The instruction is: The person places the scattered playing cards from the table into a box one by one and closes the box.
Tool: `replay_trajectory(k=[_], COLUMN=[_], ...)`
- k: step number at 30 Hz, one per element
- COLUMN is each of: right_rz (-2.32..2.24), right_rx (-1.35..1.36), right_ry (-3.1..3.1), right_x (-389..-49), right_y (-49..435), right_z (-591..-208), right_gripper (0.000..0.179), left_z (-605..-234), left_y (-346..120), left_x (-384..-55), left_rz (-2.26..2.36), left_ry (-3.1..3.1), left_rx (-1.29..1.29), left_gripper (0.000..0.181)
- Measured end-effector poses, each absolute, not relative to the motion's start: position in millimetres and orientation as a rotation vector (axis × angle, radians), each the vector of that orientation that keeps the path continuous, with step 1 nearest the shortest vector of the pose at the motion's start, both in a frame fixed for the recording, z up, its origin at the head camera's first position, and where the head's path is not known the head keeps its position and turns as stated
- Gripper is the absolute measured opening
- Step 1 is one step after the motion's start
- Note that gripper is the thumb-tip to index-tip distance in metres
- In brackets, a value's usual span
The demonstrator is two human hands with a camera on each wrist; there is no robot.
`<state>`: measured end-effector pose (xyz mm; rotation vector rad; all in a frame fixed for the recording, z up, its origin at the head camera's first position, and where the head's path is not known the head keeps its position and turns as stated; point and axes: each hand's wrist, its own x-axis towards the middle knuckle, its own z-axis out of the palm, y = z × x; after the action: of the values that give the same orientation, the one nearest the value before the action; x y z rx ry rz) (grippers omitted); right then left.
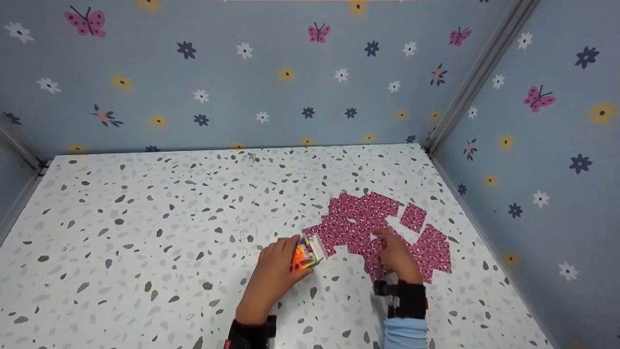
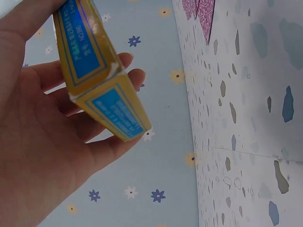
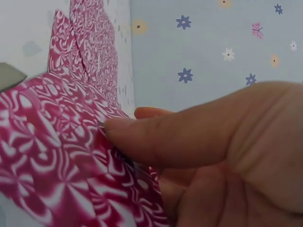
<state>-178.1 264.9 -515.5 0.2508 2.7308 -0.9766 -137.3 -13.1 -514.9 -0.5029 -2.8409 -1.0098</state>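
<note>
Box (image 1: 301, 256): held in the grip of the left hand (image 1: 278, 265), fingers bent around it; its blue-and-yellow panels (image 2: 118, 111) show only from the left wrist. Right of the box, the right hand (image 1: 398, 257) pinches pink cards (image 1: 358, 211) (clear only from the right wrist). Count: one box; cards overlap on the table (image 1: 169, 218), uncountable. Lettering: blurred, "NO." alone legible.

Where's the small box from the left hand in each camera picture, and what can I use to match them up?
Head: the small box is in the lower half, near the middle from side to side, held in the left hand.
Left wrist: upper left, showing yellow-and-blue sides.
Right wrist: not in it.
Shared landmark: the pink patterned cards, visible in all three views.
</note>
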Motion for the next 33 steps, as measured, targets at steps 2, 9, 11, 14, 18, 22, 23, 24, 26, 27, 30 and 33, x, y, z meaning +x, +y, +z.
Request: replay_trajectory(k=[2, 9, 11, 14, 18, 22, 23, 24, 26, 27, 30, 33], right_rz=[-0.973, -0.975, -1.012, -1.061, -1.086, -1.185, -1.219, -1.253, -1.318, -1.349, -1.457, -1.572], right_rx=[0.235, 0.235, 0.259, 0.279, 0.231, 0.192, 0.185, 0.182, 0.166, 0.156, 0.134, 0.144], right_ry=[2.744, 2.788, 2.8, 2.818, 2.866, 2.843, 2.82, 2.792, 2.748, 2.731, 2.676, 2.622], right_x=[-178, -177, -177, -176, -172, -170, -169, -169, -169, -169, -168, -167], right_y=[263, 261, 260, 257, 253, 249, 248, 247, 246, 245, 242, 239], right_z=[-514, -508, -505, -499, -492, -488, -487, -487, -487, -486, -484, -480], right_gripper=[0.056, 0.034, 0.026, 0.018, 0.023, 0.039, 0.043, 0.046, 0.051, 0.052, 0.051, 0.048], left_z=[-515, -516, -516, -516, -517, -517, -518, -518, -519, -519, -519, -520], left_y=[-13, -12, -11, -11, -11, -10, -10, -10, -10, -9, -9, -9], left_x=[-137, -137, -137, -137, -137, -137, -137, -137, -137, -137, -137, -138], left_rz=[-1.009, -1.01, -1.009, -0.999, -0.977, -0.977, -0.982, -0.985, -0.995, -1.001, -0.998, -0.986], left_ry=[-2.839, -2.842, -2.839, -2.825, -2.82, -2.824, -2.823, -2.823, -2.821, -2.82, -2.823, -2.83], left_rx=[-0.505, -0.513, -0.518, -0.536, -0.559, -0.563, -0.563, -0.563, -0.564, -0.564, -0.562, -0.566], left_gripper=[0.071, 0.071, 0.071, 0.071, 0.072, 0.072, 0.072, 0.072, 0.072, 0.072, 0.072, 0.072])
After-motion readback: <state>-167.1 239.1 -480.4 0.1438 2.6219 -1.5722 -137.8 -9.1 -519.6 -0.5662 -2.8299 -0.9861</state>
